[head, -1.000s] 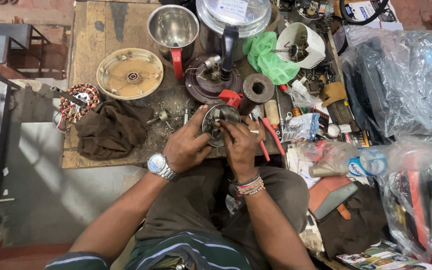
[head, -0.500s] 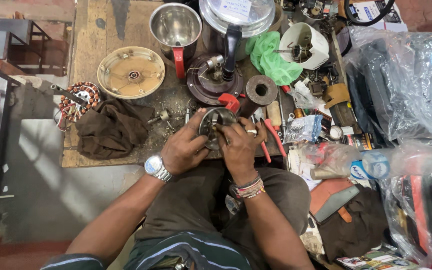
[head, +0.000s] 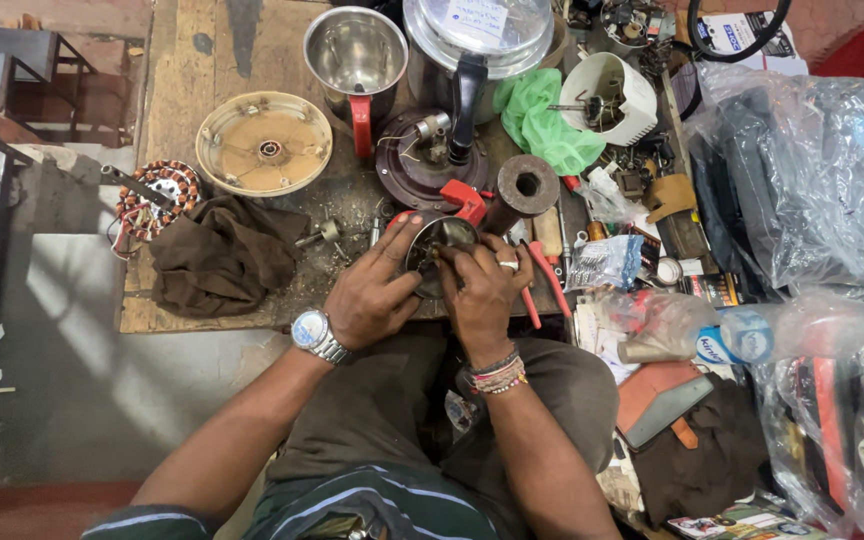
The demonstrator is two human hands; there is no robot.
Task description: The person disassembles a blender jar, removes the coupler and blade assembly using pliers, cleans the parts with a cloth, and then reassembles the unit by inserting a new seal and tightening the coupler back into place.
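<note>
Both hands meet at the near edge of the wooden board (head: 182, 90), closed around a small round metal housing (head: 442, 240). The left hand (head: 372, 295) cups its left side with fingers curled over the rim, a silver wristwatch (head: 314, 335) on that wrist. The right hand (head: 482, 290) grips the right side, fingertips pressed into the opening, with beaded bracelets (head: 497, 375) around the wrist.

Just beyond the housing stand a rusty cylinder (head: 524, 185) and a red plastic part (head: 462, 195). Toward the far edge of the board sit a steel jar with a red handle (head: 354, 55) and a pressure cooker (head: 472, 35) carrying a white rectangular label on its lid. A round cream base plate (head: 264, 142) lies left of the jar; a copper-wound stator (head: 152, 195) rests at the board's left edge, beside a crumpled brown cloth (head: 224, 255).

A green plastic bag (head: 547, 125) and a white motor casing (head: 612, 95) lie off the board's far right corner. To the right, a small clear packet (head: 602, 262) lies next to the tools, a clear bottle with a blue-and-white label and blue cap (head: 752, 330) lies on its side, and large transparent bags (head: 812, 180) cover dark goods.
</note>
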